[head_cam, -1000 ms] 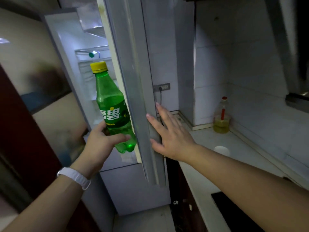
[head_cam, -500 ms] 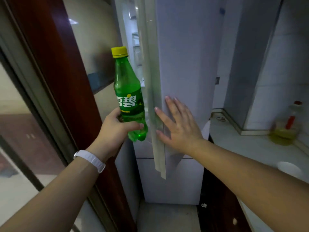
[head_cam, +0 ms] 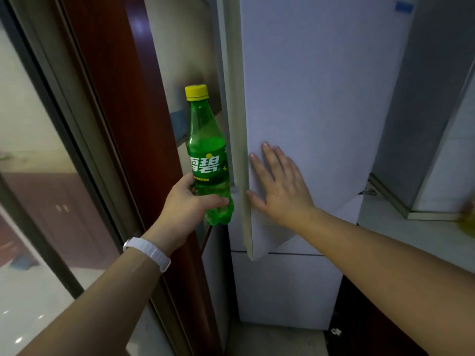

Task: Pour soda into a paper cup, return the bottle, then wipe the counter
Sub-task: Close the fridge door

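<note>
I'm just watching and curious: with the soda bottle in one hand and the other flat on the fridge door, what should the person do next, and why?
Probably press the fridge door fully shut. The right hand lies flat on it near its edge, which looks slightly ajar, and the left hand already grips the capped bottle outside the fridge, so nothing more seems needed from inside.

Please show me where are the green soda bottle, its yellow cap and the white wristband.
green soda bottle (head_cam: 208, 160): head view, on the label at mid-body.
yellow cap (head_cam: 196, 92): head view, on the cap's side.
white wristband (head_cam: 150, 253): head view, on the band across the left wrist.
</note>
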Motion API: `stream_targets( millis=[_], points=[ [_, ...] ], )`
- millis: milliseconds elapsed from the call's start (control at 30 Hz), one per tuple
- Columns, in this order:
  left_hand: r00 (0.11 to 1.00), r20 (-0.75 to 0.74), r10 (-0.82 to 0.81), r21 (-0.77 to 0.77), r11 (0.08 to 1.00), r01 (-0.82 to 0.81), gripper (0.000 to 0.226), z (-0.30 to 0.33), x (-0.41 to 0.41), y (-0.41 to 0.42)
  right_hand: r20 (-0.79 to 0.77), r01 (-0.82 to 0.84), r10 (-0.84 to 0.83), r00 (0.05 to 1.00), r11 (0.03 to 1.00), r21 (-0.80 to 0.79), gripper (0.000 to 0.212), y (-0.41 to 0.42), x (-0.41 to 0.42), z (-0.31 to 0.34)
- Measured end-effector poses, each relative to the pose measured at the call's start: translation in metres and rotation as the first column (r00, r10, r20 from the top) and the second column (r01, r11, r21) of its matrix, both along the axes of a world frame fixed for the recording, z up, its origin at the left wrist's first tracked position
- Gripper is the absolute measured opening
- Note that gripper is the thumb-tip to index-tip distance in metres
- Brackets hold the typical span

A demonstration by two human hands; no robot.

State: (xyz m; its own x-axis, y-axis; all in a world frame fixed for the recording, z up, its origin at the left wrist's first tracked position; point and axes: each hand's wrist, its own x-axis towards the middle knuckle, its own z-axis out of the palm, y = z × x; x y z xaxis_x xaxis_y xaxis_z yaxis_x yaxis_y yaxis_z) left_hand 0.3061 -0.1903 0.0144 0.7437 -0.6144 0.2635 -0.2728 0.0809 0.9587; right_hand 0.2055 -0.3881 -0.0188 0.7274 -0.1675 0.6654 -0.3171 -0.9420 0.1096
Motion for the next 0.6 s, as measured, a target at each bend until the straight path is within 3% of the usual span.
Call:
stream_targets(
  millis=[300, 600],
  points=[
    [0.999, -0.029, -0.015, -0.008, 1.0, 0.015, 0.059, -0.004, 0.035, -0.018, -0.196, 0.086, -0.076, 0.978, 0.995, 0.048, 0.074, -0.043, 0.043, 0.013],
    [0.995, -0.076, 0.067, -0.012, 0.998, -0.068, 0.064, -0.01, 0.066, -0.071, -0.222, 0.05, -0.05, 0.974, 0.999, -0.006, 0.08, -0.094, 0.098, 0.0]
  ],
)
